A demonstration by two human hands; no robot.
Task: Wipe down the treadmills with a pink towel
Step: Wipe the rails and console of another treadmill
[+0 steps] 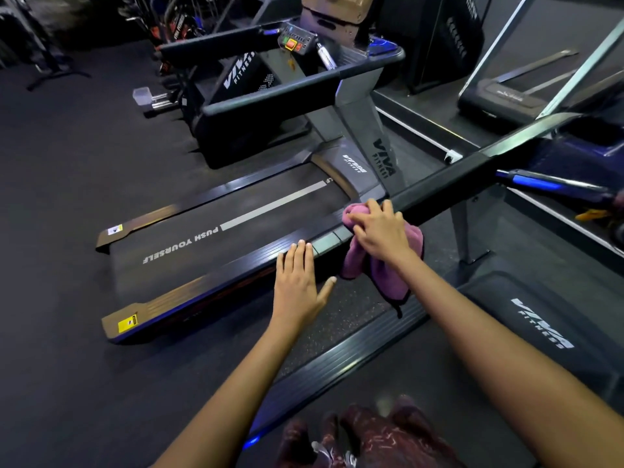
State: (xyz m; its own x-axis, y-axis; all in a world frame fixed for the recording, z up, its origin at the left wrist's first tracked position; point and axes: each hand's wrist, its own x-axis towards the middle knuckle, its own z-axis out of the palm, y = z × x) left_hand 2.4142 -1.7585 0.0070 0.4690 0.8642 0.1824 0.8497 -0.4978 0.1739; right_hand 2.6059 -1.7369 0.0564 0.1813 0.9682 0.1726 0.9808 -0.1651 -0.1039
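At the handrail [472, 173] end, our right hand [381, 228] grips the pink towel [385, 268]; left hand [299, 282] is spread flat. We should press firmly, sliding along slowly.

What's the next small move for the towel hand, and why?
Probably slide the right hand with the pink towel up along the black handrail toward the console. The towel is bunched at the rail's lower end with the rest of the rail ahead of it, and much of the cloth hangs loose below. The left hand is flat and open, holding nothing.
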